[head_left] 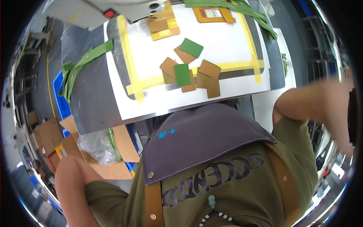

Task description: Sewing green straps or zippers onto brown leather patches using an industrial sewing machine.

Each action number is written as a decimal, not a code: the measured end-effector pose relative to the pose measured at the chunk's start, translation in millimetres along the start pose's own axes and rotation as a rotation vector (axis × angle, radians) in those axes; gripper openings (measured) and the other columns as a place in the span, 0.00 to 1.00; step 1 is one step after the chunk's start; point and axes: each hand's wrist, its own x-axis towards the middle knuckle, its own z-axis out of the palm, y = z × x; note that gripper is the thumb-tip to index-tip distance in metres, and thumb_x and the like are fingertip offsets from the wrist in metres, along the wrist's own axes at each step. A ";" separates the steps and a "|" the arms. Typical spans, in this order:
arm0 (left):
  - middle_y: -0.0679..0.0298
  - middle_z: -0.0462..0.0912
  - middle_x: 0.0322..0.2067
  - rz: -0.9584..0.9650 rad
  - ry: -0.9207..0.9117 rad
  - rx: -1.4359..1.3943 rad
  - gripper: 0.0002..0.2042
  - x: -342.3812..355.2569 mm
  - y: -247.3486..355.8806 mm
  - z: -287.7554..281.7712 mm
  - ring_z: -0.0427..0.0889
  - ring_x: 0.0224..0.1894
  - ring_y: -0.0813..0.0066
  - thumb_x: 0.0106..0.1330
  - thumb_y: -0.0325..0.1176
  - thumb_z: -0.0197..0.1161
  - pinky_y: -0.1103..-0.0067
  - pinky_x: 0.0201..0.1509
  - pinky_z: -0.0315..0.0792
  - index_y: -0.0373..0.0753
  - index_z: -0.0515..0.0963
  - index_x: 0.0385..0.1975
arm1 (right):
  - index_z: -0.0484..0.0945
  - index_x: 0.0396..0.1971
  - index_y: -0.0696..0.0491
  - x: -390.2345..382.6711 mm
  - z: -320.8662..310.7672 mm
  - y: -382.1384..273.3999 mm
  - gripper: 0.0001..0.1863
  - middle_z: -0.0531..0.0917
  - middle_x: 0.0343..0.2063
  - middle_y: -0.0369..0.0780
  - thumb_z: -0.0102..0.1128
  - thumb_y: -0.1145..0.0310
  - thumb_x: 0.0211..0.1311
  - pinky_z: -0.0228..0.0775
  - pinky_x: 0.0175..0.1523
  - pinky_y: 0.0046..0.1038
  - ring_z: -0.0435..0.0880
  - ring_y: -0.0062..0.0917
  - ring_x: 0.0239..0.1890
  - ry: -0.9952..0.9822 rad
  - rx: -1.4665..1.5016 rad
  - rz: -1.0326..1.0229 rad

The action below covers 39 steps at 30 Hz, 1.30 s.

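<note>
Neither of my hands shows. My left arm bends at the lower left, and its forearm runs out past the bottom edge. At the right my other forearm, smeared by motion, reaches the rim by a dark band; the hand beyond is hidden. On the white sheet (132,110) in front of me lie several small brown rectangular pieces (210,68) with rounded corners, partly overlapping. Two green pieces, one upright green piece (183,75) and one tilted green piece (191,47), rest on top of brown ones. Nothing touches them.
A pale machine head (90,11) overhangs the table's far left. Yellow tape (130,72) frames the sheet. Green straps (89,56) drape over the left edge, more green straps (242,9) at the back right. Below left stands a cardboard box (126,143) holding a clear plastic bag (100,147).
</note>
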 end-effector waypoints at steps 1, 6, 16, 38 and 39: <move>0.56 0.89 0.46 0.018 0.040 -0.055 0.10 -7.5 3.6 8.6 0.87 0.54 0.62 0.75 0.29 0.61 0.69 0.56 0.80 0.34 0.85 0.49 | 0.80 0.53 0.58 5.5 67.7 -5.4 0.18 0.84 0.48 0.42 0.48 0.60 0.81 0.75 0.52 0.33 0.83 0.31 0.49 -0.078 -0.137 0.126; 0.55 0.88 0.45 0.166 0.237 -0.234 0.09 19.3 38.4 20.5 0.86 0.53 0.62 0.75 0.31 0.60 0.68 0.55 0.80 0.35 0.84 0.48 | 0.83 0.54 0.55 -61.6 157.3 23.5 0.13 0.86 0.52 0.43 0.60 0.67 0.75 0.80 0.54 0.34 0.87 0.32 0.49 -0.332 0.442 0.510; 0.55 0.87 0.42 0.370 0.618 -0.439 0.09 38.2 129.5 23.5 0.85 0.50 0.62 0.76 0.34 0.60 0.66 0.54 0.79 0.36 0.82 0.46 | 0.81 0.62 0.53 -72.6 238.2 13.5 0.20 0.80 0.65 0.39 0.61 0.61 0.76 0.66 0.71 0.38 0.76 0.33 0.67 -0.576 0.504 0.325; 0.52 0.84 0.57 -0.164 -0.658 -0.403 0.22 -67.4 112.9 188.0 0.82 0.60 0.55 0.68 0.30 0.70 0.64 0.63 0.77 0.30 0.80 0.61 | 0.90 0.49 0.55 -69.3 258.0 17.6 0.23 0.90 0.47 0.37 0.71 0.52 0.64 0.74 0.57 0.34 0.82 0.30 0.52 -0.391 0.427 0.299; 0.52 0.84 0.57 -0.168 -0.659 -0.402 0.22 -65.9 113.2 189.3 0.82 0.60 0.55 0.68 0.30 0.70 0.64 0.63 0.77 0.30 0.80 0.61 | 0.90 0.46 0.56 -68.9 258.3 18.4 0.21 0.91 0.45 0.37 0.71 0.53 0.65 0.74 0.56 0.35 0.82 0.31 0.50 -0.370 0.441 0.325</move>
